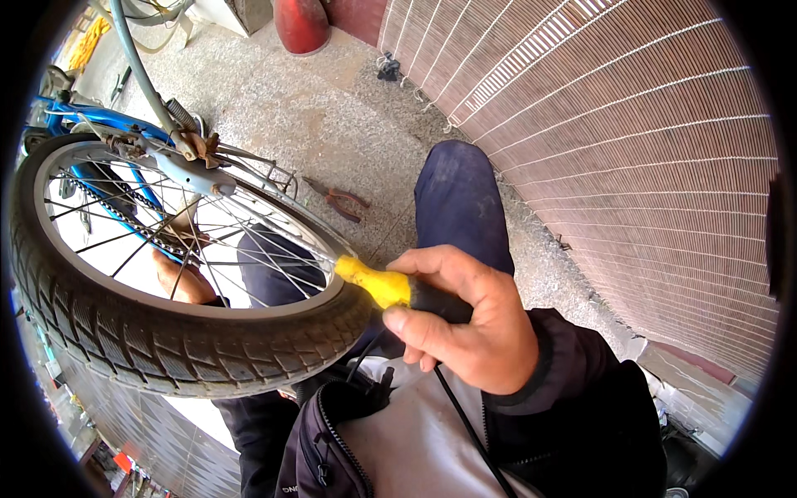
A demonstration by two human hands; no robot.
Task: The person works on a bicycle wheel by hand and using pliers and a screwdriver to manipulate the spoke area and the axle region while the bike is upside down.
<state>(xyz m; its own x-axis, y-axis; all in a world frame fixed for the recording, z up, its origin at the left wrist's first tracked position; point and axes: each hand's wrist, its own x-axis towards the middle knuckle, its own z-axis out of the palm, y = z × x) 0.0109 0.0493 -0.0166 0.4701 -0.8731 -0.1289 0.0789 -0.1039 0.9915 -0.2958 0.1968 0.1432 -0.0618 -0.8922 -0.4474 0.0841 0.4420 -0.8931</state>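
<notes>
A screwdriver (378,282) with a yellow and black handle is gripped in my right hand (465,315), thumb and fingers wrapped round the handle. Its metal shaft points to the upper left, across the rim of a bicycle wheel. The wheel's black tyre (195,353) stands close in front of me on the left, its spokes running to the hub area. Through the spokes shows my left hand (184,280), beside the chain (149,224). Spokes and bicycle parts cover its fingers, so its grip is unclear.
Pliers (339,199) with red and dark handles lie on the concrete floor (332,100) beyond the wheel. A blue bicycle frame (112,114) extends at the far left. A red rounded object (300,26) stands at the back, and a slatted brown blind (614,141) lines the right side.
</notes>
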